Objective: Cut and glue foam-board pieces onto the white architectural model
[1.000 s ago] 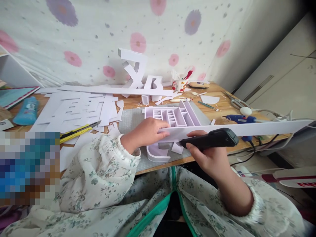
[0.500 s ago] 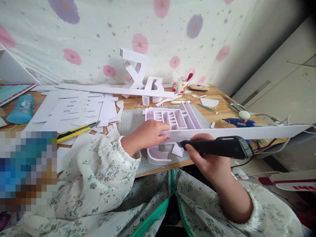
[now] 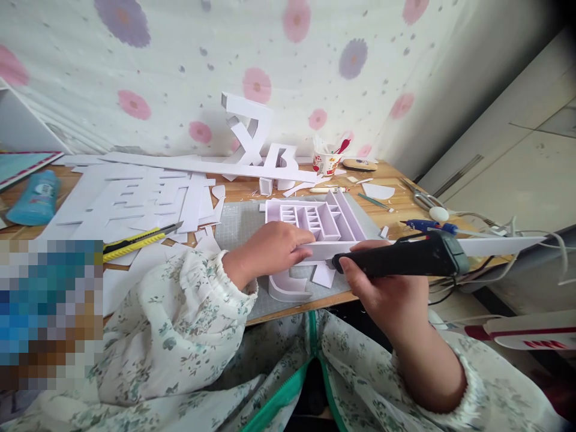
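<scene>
My left hand (image 3: 275,251) is closed at the near side of a white foam-board frame (image 3: 348,217) with inner partitions, its thumb and fingers pinching a long white strip (image 3: 495,245) against that side. The strip runs far out to the right. My right hand (image 3: 396,303) is wrapped around a black corded handheld tool (image 3: 405,258). The tool's narrow end points left, just in front of the strip; I cannot tell whether it touches. A curved white piece (image 3: 288,289) rests on the grey cutting mat (image 3: 238,225) below my left hand.
A yellow utility knife (image 3: 135,243) lies on cut white sheets (image 3: 103,198) at left, beside a blue bottle (image 3: 35,198). White built letters (image 3: 245,135) and a paper cup (image 3: 326,163) stand behind. Scissors (image 3: 423,195) and a blue glue gun (image 3: 427,227) lie at right.
The black tool and my right hand have shifted slightly right and tilted, now covering more of the strip. The strip's far end has moved slightly left and down. My left hand stays nearly in place.
</scene>
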{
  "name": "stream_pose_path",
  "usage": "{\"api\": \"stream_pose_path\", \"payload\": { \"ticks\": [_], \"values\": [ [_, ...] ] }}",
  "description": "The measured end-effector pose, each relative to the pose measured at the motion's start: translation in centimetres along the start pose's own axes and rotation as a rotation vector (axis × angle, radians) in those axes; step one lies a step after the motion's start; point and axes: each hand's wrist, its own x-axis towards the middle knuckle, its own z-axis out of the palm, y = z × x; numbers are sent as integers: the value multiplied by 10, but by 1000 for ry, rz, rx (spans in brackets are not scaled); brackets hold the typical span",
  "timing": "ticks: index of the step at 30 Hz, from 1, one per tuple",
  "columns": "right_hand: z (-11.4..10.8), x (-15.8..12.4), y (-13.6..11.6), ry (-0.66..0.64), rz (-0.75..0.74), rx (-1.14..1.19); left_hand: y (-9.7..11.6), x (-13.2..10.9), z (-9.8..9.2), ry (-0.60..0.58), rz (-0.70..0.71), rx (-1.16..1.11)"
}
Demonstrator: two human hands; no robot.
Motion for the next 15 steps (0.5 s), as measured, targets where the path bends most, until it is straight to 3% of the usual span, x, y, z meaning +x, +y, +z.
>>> {"api": "stream_pose_path", "payload": {
  "ticks": [7,15],
  "values": [
    [-4,8,-12,-15,172,-5,8,-3,-2,19,10,77],
    [-18,32,-17,23,159,41,8,-4,-8,10,-83,21]
  ]
}}
